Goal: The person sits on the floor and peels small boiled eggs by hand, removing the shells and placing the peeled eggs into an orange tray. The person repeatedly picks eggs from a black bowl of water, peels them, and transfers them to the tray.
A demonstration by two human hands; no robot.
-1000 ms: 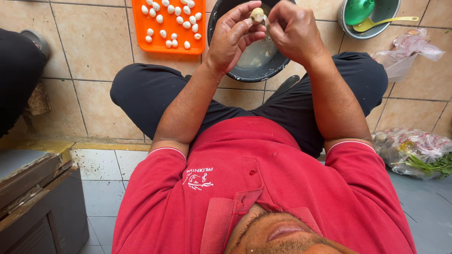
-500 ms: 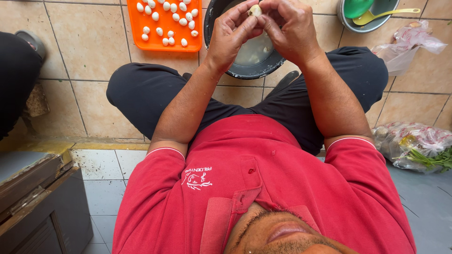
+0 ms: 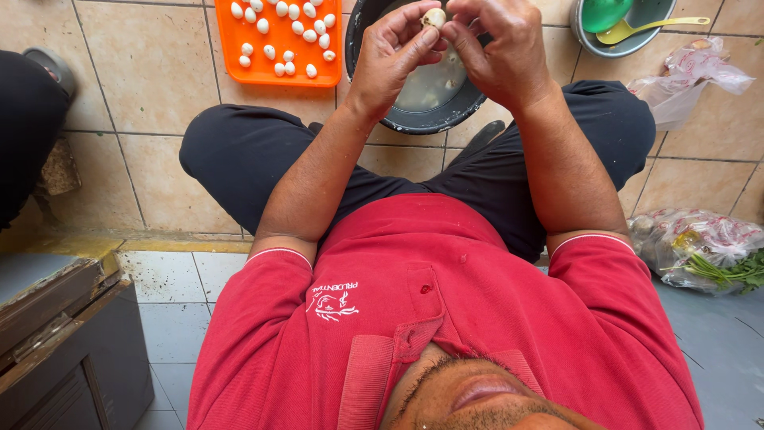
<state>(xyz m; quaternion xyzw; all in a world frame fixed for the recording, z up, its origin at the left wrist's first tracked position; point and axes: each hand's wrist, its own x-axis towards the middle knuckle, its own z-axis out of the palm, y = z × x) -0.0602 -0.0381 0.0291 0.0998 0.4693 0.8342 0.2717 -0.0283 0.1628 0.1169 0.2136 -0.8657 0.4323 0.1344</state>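
Fingertips of both hands meet on a small pale egg [image 3: 434, 17], held up near the top edge of the view. The left hand [image 3: 395, 57] pinches it from one side with thumb and forefinger closed on it; the right hand [image 3: 500, 49] closes on it from the other side, fingers curled over the top. Directly beneath both hands sits a dark round basin [image 3: 414, 118] with water in it, its near rim just below the wrists. Beyond the left hand, an orange tray [image 3: 263, 73] lies on the tiled floor with many small white eggs scattered on it; bare tile runs between tray and basin and out past the tray. Off the right hand's far side, a metal bowl [image 3: 629, 44] holds a green cup and a yellow spoon, and a crumpled plastic bag [image 3: 684, 76] lies just beside it. Further back on that side, a bag of greens [image 3: 700, 251] rests near the knee.

Compared with half a second ago, the hands and egg sit slightly higher in view, with the tray and basin cut closer by the top edge; the grip on the egg is unchanged.
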